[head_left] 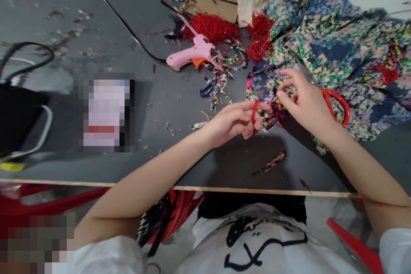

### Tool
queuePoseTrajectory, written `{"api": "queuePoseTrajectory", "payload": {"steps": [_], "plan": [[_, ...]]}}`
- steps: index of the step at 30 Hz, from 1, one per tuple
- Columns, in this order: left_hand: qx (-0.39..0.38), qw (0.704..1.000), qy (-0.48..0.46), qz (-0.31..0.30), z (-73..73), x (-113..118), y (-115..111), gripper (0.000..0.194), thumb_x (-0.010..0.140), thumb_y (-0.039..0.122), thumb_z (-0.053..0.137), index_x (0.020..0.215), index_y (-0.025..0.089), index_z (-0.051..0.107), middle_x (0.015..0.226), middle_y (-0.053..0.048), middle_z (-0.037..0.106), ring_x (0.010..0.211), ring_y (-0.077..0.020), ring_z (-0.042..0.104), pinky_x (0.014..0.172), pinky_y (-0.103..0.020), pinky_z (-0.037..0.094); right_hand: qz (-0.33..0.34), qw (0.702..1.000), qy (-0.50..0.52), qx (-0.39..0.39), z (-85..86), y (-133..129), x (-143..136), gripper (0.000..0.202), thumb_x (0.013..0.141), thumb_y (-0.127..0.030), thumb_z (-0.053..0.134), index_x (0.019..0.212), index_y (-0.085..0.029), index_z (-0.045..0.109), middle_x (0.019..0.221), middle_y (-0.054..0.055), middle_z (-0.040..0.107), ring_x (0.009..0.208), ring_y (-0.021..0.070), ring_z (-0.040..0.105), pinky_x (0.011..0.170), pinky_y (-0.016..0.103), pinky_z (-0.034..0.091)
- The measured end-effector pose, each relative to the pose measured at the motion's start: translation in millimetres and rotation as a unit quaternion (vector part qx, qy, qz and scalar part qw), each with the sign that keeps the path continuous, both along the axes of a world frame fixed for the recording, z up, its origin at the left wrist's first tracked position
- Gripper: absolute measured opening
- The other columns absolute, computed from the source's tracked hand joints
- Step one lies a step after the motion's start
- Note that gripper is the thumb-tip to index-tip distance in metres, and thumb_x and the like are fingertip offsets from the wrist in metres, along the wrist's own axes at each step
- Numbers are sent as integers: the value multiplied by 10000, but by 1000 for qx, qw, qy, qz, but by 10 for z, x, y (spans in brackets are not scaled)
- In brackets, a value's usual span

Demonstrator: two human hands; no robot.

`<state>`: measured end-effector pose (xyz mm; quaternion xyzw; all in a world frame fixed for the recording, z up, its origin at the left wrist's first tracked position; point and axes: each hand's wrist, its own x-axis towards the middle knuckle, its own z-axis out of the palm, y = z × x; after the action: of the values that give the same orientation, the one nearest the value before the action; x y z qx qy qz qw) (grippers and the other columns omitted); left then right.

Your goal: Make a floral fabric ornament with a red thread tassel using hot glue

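Red thread point(255, 111) is looped around the fingers of my left hand point(239, 120), whose index finger points right while the other fingers curl in. My right hand point(303, 102) hovers just to the right, its thumb and fingers apart, and I see nothing held between them. Beneath and between the hands lies dark floral fabric point(334, 47) with small patterned scraps. Scissors with red-orange handles point(345, 109) rest on the fabric beside my right hand, their blades partly hidden behind it.
A pink glue gun point(188, 53) with a black cord lies left of red thread bundles point(212, 28). Cardboard point(195, 2) is behind them. A blurred phone point(105, 113) and a black bag point(21, 115) lie on the left. One patterned strip point(272, 162) is near the table's front edge.
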<state>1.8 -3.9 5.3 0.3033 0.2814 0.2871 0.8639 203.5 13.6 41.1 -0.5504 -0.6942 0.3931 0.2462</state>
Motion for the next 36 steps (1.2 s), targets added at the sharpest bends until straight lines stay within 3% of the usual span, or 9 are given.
{"api": "queuePoseTrajectory", "payload": {"steps": [3, 6, 8, 11, 15, 18, 23, 27, 36], "plan": [[-27, 999, -37, -23, -22, -32, 46, 442, 620, 145, 531, 1040, 106, 662, 708, -46, 686, 428, -65, 508, 438, -190, 442, 76, 990, -67, 102, 46, -58, -26, 224, 859, -189, 469, 1028, -186, 618, 986, 69, 644, 678, 120, 529, 596, 256, 378], [-17, 999, -13, -34, -8, -32, 50, 472, 663, 138, 536, 1125, 119, 632, 715, -50, 699, 437, -73, 531, 454, -189, 458, 102, 986, -75, 111, 47, -132, -85, 160, 836, -186, 471, 778, -169, 620, 791, 38, 607, 621, 110, 474, 581, 259, 336], [4, 999, 11, -35, 1, -17, 27, 532, 703, 134, 546, 1234, 145, 570, 734, -42, 708, 462, -79, 560, 480, -189, 475, 97, 993, -42, 48, 4, -162, -121, 194, 827, -219, 486, 661, -170, 575, 652, 6, 555, 562, 98, 440, 553, 256, 313], [35, 998, 25, -44, -7, 7, -17, 637, 735, 133, 563, 1359, 196, 451, 780, -31, 718, 540, -91, 622, 542, -191, 502, 101, 988, 62, -96, -78, -177, -168, 223, 835, -321, 523, 684, -168, 582, 546, -29, 524, 502, 85, 435, 520, 242, 314], [29, 998, 15, -48, -31, 14, -38, 740, 721, 120, 558, 1418, 206, 325, 734, -9, 711, 642, -136, 693, 631, -225, 535, 47, 978, 148, -139, -124, -168, -217, 138, 735, -291, 631, 727, -154, 615, 496, -75, 417, 472, 62, 379, 481, 222, 287], [10, 999, 16, -31, -24, 14, -20, 673, 686, 113, 560, 1329, 196, 381, 777, -22, 727, 627, -155, 703, 608, -238, 539, 31, 959, 208, -188, -113, -137, -210, 145, 710, -284, 660, 721, -146, 615, 520, -57, 497, 462, 52, 406, 445, 205, 285], [18, 997, 69, -24, 3, 34, -7, 244, 751, 222, 660, 939, 156, 518, 762, -30, 730, 474, -75, 615, 512, -174, 486, -4, 909, 298, -292, -83, -90, -171, 213, 690, -319, 712, 732, -132, 618, 445, -61, 521, 341, 16, 309, 337, 180, 160], [43, 996, 75, -38, 6, 41, -20, 290, 739, 332, 732, 851, 127, 561, 761, -52, 731, 450, -57, 578, 464, -159, 462, -32, 890, 322, -320, -76, -93, -173, 234, 644, -294, 763, 720, -121, 625, 422, -82, 479, 322, 6, 311, 319, 168, 147], [58, 994, 92, -29, 8, 23, -16, 430, 714, 472, 743, 870, 81, 655, 772, -83, 739, 455, -64, 584, 463, -176, 474, 12, 878, 352, -323, -104, -120, -181, 214, 687, -294, 738, 754, -122, 631, 497, -32, 601, 343, 8, 364, 329, 148, 199]]}}
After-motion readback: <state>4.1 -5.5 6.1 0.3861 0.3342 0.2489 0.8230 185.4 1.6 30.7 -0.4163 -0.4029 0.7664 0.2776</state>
